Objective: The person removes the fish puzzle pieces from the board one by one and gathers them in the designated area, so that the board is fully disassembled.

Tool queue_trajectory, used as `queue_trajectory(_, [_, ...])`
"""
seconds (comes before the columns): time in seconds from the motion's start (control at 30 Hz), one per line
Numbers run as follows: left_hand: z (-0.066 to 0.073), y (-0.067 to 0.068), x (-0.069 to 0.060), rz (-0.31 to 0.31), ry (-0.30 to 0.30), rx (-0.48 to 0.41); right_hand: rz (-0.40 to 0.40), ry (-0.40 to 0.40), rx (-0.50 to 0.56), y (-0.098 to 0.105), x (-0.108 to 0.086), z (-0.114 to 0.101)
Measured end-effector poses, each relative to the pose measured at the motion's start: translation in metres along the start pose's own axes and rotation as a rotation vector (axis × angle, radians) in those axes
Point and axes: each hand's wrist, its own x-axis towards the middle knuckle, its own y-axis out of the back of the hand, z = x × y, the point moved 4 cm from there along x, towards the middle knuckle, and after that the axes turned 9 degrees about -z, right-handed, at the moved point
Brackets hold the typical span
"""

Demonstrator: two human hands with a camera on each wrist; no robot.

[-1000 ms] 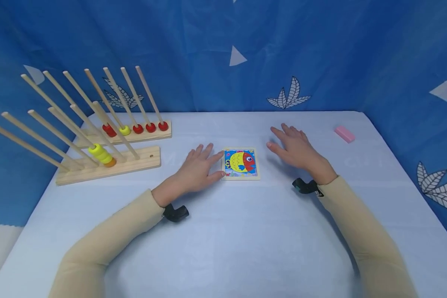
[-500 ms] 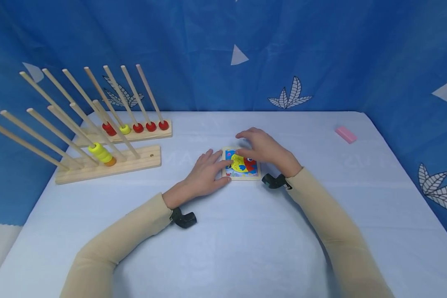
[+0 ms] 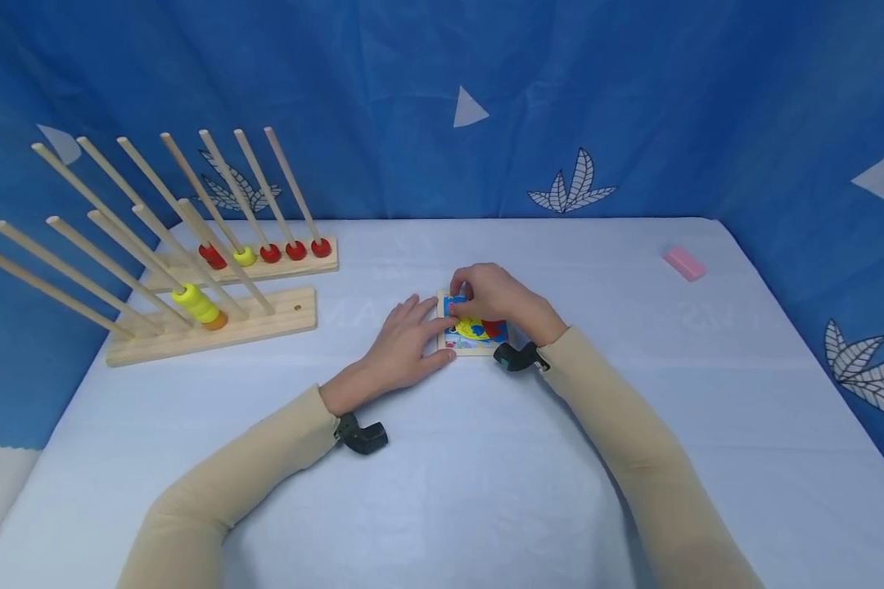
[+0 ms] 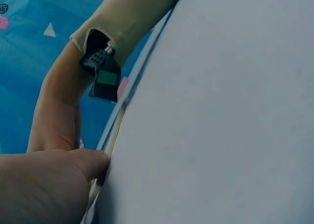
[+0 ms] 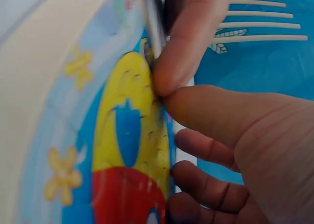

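Note:
A small square wooden fish puzzle (image 3: 477,330) lies on the table, its picture a yellow and red fish on blue. My left hand (image 3: 399,352) rests at its left side with fingers extended; the thumb (image 4: 91,161) touches the board's edge in the left wrist view. Over the upper left of the picture, my right hand (image 3: 495,296) bends down with curled fingers. In the right wrist view its thumb (image 5: 211,106) meets another fingertip near the fish's tail, and more fingertips reach the board's far side. Whether a piece is pinched there is hidden.
Two wooden peg stands stand at the left: a front one (image 3: 283,313) with yellow and orange beads, and a rear one (image 3: 329,263) with red and yellow beads. A pink block (image 3: 684,263) lies at the back right. Blue curtain (image 3: 412,147) hangs behind the table.
From the right, my right hand has moved left onto the puzzle, and its fingers have curled down. My left hand has shifted slightly right, its index finger now over the board's left part.

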Motion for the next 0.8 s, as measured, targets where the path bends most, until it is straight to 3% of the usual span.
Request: queue_trajectory(0.8, [-0.003, -0.002, -0.001, 0.014, -0.013, -0.033, 0.055, -0.014, 0.006, -0.011, 0.000, 0.001])
